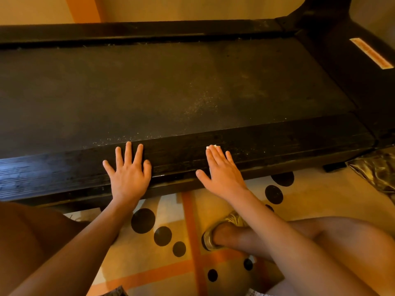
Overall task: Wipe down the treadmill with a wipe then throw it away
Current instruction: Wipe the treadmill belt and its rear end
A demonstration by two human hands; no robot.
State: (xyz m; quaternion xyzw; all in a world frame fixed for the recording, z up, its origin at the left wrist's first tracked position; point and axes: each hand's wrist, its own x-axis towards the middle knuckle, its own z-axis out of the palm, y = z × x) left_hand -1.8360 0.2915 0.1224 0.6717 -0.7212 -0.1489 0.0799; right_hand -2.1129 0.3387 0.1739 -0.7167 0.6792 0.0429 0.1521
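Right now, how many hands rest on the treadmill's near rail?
2. The left hand lies flat on the rail; the right hand, beside it, presses a white wipe down.

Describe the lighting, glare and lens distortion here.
Head view: warm orange light tints everything; a pale glare lies on the near side rail of the treadmill, at the left; the wide lens bows the rail's edges; the belt is dim, yet its dust specks look sharp.
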